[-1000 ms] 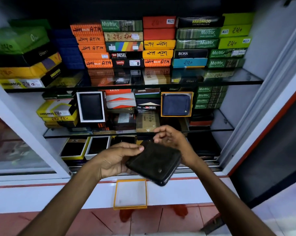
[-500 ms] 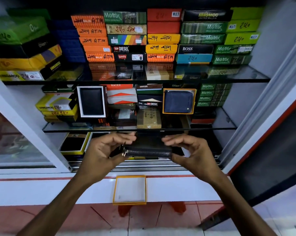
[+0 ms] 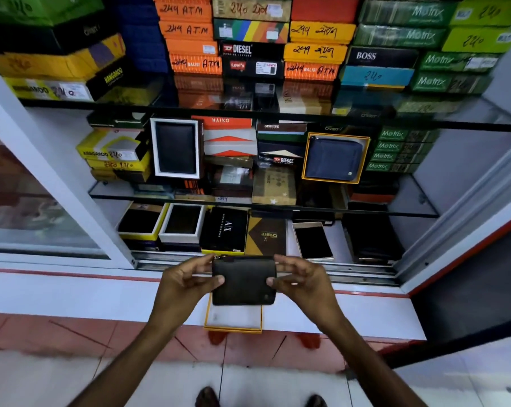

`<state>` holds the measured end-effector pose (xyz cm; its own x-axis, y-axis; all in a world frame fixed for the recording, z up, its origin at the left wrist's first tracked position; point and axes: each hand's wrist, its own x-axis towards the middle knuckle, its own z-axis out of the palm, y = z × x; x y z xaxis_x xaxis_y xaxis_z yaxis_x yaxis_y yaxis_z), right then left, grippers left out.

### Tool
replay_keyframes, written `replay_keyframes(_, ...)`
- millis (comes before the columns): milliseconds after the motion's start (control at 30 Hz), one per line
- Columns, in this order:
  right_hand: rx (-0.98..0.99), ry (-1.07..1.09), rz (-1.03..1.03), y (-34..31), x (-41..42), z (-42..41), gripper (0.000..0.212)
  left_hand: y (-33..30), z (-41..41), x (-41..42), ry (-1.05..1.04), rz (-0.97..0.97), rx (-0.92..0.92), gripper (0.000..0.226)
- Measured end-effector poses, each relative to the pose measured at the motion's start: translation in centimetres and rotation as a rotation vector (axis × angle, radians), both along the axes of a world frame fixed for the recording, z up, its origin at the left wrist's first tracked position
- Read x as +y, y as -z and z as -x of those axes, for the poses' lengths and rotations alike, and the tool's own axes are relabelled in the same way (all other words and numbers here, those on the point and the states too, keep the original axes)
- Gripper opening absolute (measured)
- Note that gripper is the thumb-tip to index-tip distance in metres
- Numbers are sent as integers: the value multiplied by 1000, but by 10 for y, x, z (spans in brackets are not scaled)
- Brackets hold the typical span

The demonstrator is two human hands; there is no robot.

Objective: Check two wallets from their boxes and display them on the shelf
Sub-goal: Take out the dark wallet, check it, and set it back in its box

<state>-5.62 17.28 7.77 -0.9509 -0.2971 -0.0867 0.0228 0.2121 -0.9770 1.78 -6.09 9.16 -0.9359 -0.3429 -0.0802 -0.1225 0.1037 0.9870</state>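
Here the black wallet sits pinched between both hands' fingers.

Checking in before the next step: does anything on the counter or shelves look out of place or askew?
Mostly tidy. The open yellow-rimmed box sits at the ledge's front edge, empty and slightly overhanging, beneath the black wallet held by the left hand and right hand. Nothing looks spilled or damaged.

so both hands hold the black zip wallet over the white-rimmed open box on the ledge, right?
Not quite. In the head view the left hand and right hand hold the black zip wallet over an orange-rimmed open box, not a white-rimmed one.
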Motion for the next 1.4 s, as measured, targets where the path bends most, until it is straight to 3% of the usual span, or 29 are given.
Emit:
replay_keyframes(133, -159, 100, -86, 54, -24, 1, 17, 54, 0, -12, -141, 35, -228, 26)
replay_keyframes(267, -193, 96, -229, 85, -38, -3, 18, 84, 6, -9, -141, 225, -318, 19)
replay_keyframes(400, -229, 136, -347, 101, -45, 0, 25, 101, 13, -3, -143, 368, -378, 27)
replay_keyframes(500, -371, 186, -326, 112, -46, 1, 40, 110, 16, 1, -137, 380, -487, 39)
replay_keyframes(600, -499, 192, -245, 114, -46, 0, 26, 107, 17, 4, -77, 374, -547, 31)
replay_keyframes(667, -473, 184, -215, 107, -42, 0, 17, 97, 15, 4, -98, 332, -527, 26)
replay_keyframes(733, -442, 192, -144, 89, -36, -2, 22, 78, 11, 4, -142, 294, -463, 24)
replay_keyframes(900, -290, 199, 33, 7, -22, 1, 17, 4, 11, 5, -184, 234, -244, 25)
replay_keyframes(1133, -34, 230, 137, -96, -27, 61, 26, -94, 73, 8, -168, 136, 66, 26)
replay_keyframes(1400, 83, 245, 85, -122, -52, 145, 40, -100, 175, 3, -168, 194, 49, 55)
